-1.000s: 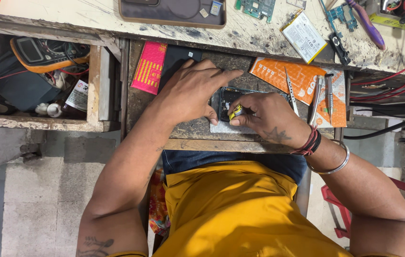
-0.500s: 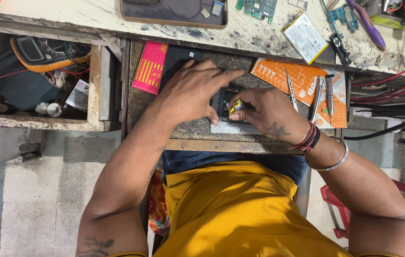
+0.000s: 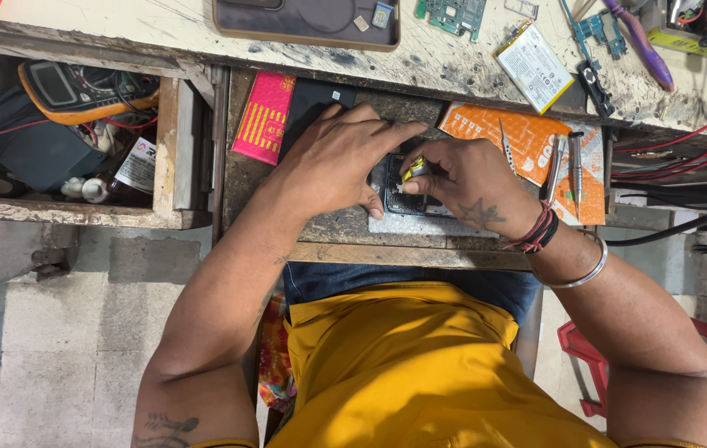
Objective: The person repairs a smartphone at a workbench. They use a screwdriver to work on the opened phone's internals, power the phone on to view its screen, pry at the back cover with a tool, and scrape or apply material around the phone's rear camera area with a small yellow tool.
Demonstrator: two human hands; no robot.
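A person in a yellow shirt (image 3: 420, 373) bends over a dark opened phone (image 3: 407, 195) lying on a pulled-out wooden drawer (image 3: 329, 232). The left hand (image 3: 333, 162) presses flat on its edge; the right hand (image 3: 465, 182) pinches a small yellow-tipped tool (image 3: 414, 168) against it. Beyond, a battery (image 3: 533, 54) and circuit board (image 3: 453, 12) lie on the scuffed bench (image 3: 121, 21).

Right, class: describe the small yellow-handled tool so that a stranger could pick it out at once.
Start at the pull-out wooden shelf under the workbench, where both hands meet over an opened dark phone. The right hand pinches the small yellow-handled tool over that phone. Unlike the grey metal tweezers lying loose on the orange sheet, it is yellow and held.
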